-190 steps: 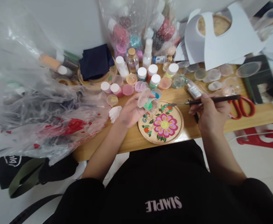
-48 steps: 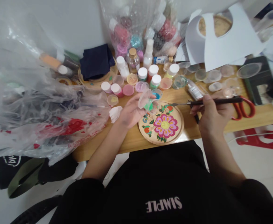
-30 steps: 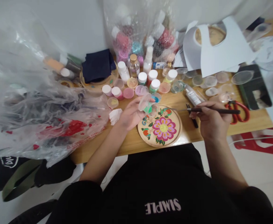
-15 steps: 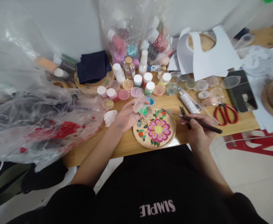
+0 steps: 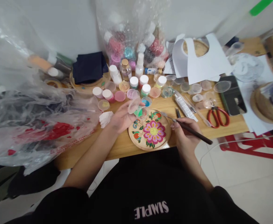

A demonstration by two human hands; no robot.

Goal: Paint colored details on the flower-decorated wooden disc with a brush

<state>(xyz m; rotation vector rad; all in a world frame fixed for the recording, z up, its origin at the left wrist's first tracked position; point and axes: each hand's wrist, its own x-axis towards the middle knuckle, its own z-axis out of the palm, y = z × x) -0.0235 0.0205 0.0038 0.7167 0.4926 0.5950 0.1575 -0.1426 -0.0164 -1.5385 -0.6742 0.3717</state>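
Observation:
My left hand point(image 5: 121, 119) is closed around a small clear lidded cup point(image 5: 138, 111) with green paint in it. Its flip lid stands open, and the cup is over the upper left edge of a round wooden plate point(image 5: 131, 141). A pink and purple flower with a yellow centre, green leaves and orange shapes are painted on that plate. In my right hand point(image 5: 186, 132) is a palette knife point(image 5: 193, 131) with a long dark handle. The knife's thin metal blade points left, above the plate's upper right rim.
Behind the plate are several white-capped paint jars point(image 5: 146, 89) and open paint cups point(image 5: 120, 95). A white tube point(image 5: 185, 107), red-handled pliers point(image 5: 217, 117) and a phone point(image 5: 233, 96) lie to the right. Crumpled tissue point(image 5: 106, 119) and a plastic bag point(image 5: 64, 137) are on the left.
My right hand has come closer to the plate, and the palette knife's handle end has dropped lower. My left hand still holds the cup of green paint. The whole view has shifted slightly.

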